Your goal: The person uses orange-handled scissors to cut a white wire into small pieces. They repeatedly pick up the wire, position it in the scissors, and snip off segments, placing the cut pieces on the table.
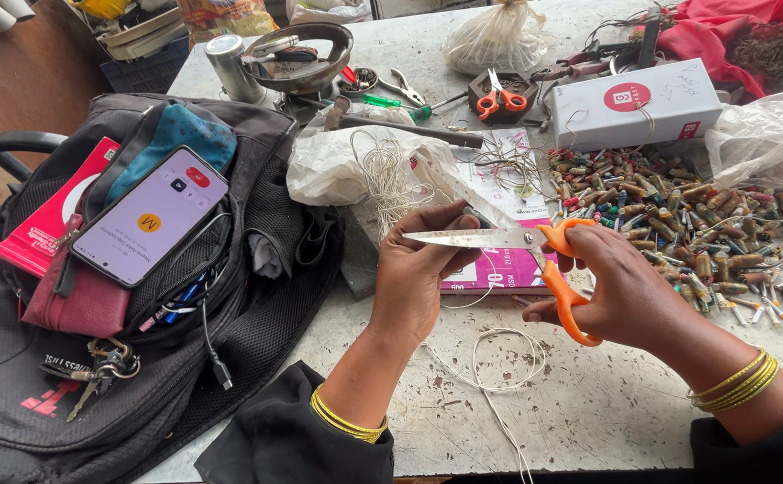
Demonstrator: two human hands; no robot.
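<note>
Spread across a scarred white worktable [588,403]: one black backpack [95,358] at left, carrying one phone with a lit screen [151,217], one red booklet [46,215], one maroon pouch [77,305] and one bunch of keys [104,366]. Beyond it, one crumpled white plastic bag [337,161], one white carton [635,103] and, at right, a heap of small cylindrical components [687,224] too many to count. Two pairs of orange-handled scissors in view: a small pair [501,100] lying far back beside the carton, and the large pair in use [508,240] at centre, raised just above the tabletop in front of a pink-and-white box [499,260]. Long axis of that large pair nearly level, running left to right; blade tips pointing left, handles to the right; blades parted (only partly). Right hand [629,291] closed around the orange handles, fingers through the loops. Left hand [423,269] curled, fingertips pinched on something small and dark right at the blades, too hidden to identify. One loose coil of pale thin wire [499,358] lying on the table below and between both hands. Gold bangles on each wrist, black sleeves at the frame's bottom edge.
</note>
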